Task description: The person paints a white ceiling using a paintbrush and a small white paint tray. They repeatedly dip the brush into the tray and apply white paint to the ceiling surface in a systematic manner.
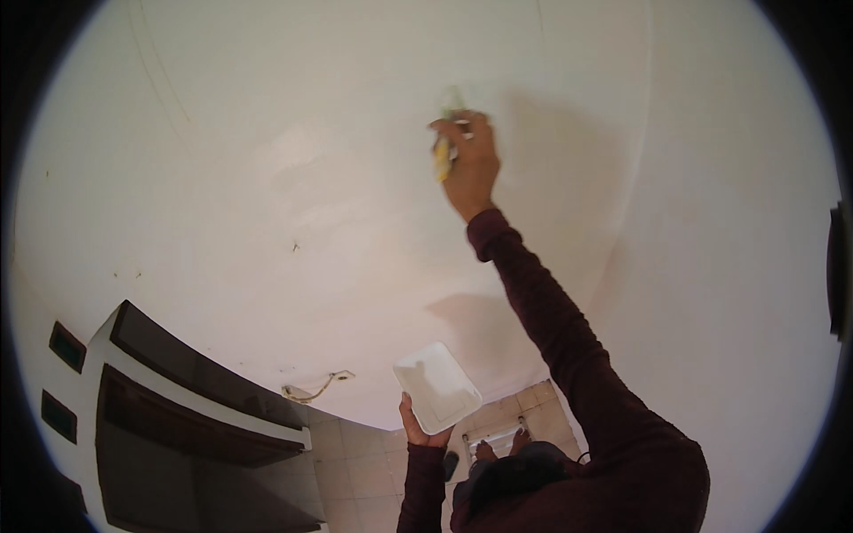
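Note:
High on the pale wall, my right hand is closed around a paintbrush with a yellow handle. The brush head is blurred and lies at the wall surface just beyond my fingers. Lower down, my left hand grips a shallow white rectangular tray by its near left edge. The thumb shows at the tray's side; the other fingers are mostly hidden beneath it. Whether the tray holds white paint I cannot tell.
Wires poke from a small wall box left of the tray. Dark recessed shelves stand at lower left. My feet rest on a light step or stool above the tiled floor, near a dark slipper. A wall corner runs along the right.

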### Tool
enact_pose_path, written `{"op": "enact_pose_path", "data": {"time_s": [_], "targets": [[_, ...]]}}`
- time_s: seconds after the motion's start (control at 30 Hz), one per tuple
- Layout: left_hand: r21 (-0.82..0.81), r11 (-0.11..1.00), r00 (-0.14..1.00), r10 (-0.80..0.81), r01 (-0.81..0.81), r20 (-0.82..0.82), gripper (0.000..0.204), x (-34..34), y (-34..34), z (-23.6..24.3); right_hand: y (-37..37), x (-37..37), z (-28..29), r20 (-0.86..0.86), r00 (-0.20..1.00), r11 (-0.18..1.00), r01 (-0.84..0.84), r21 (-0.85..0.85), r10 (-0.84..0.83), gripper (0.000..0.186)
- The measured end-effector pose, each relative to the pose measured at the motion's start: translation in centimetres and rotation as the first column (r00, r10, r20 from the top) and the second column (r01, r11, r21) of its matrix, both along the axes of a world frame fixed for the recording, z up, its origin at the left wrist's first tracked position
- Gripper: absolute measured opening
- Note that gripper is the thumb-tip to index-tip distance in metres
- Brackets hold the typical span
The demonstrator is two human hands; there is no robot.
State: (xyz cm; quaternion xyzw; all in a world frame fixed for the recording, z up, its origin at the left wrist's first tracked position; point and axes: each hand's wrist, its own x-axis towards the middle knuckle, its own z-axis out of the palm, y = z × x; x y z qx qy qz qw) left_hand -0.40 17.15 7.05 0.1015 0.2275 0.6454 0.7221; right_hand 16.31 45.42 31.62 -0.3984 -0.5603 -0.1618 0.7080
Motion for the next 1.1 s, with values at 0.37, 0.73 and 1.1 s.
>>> {"op": "enact_pose_path", "data": {"time_s": [0.37,0.73,1.1], "targets": [[0.008,1.0,0.999,0.006,-0.006,-0.036,0.07,-0.2,-0.2,0.5,-2.8,-5.0,1.5,0.066,0.872,0.875,-0.484,-0.033,0.485,0.021],[-0.02,1.0,1.0,0.016,-0.016,-0.013,0.071,-0.4,-0.1,-0.8,0.5,7.0,3.2,0.065,0.998,0.988,0.011,0.153,-0.022,0.02],[-0.025,1.0,1.0,-0.013,0.014,0.018,0.07,0.0,0.2,-0.5,-2.2,-2.7,-1.8,0.459,0.874,0.986,-0.153,-0.058,0.163,0.041]]}}
